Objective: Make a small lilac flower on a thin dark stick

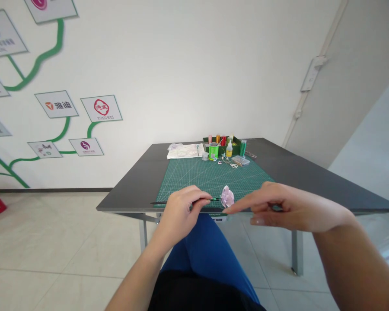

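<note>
My left hand (185,208) pinches a slim black hair stick (160,202) between thumb and fingers, near the front edge of the table. The stick lies nearly level, its tapered end pointing left, with a bit of green by my fingertips. At its right end is a pale pink-lilac flower (227,197) with glossy, see-through petals. My right hand (283,206) reaches in from the right, index finger stretched to the flower's lower edge; I cannot tell whether it touches. The thumb is apart from that finger, the other fingers are curled, and nothing shows in this hand.
A green cutting mat (194,177) covers the middle of the dark table (132,181). Toward the back stand a dark green box (236,148) of thread spools, a green can (213,151), a glue bottle (229,149), white scissors (234,166), a clear case (240,160) and white sheets (184,151).
</note>
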